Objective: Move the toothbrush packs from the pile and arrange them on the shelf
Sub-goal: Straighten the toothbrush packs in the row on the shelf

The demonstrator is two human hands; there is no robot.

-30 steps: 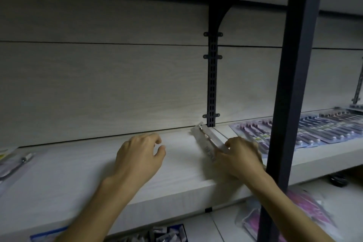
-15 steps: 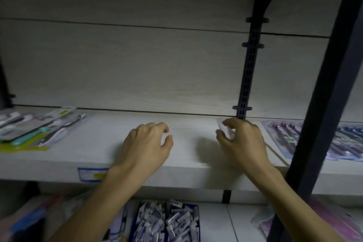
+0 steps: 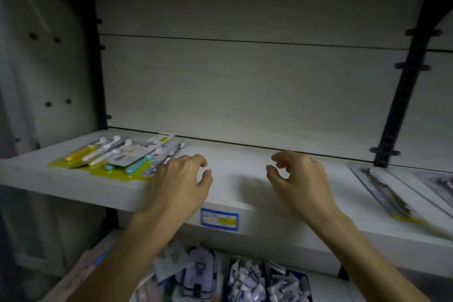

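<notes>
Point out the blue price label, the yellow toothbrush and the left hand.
price label [image 3: 219,219]: head view, middle of the label on the shelf's front edge.
yellow toothbrush [image 3: 79,153]: head view, its handle.
left hand [image 3: 180,184]: head view, back of the hand.

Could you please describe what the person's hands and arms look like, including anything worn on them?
Both the left hand and the right hand are bare, with no gloves, rings or watch visible. Both forearms are uncovered as far as the frame shows; no sleeves appear.
</notes>
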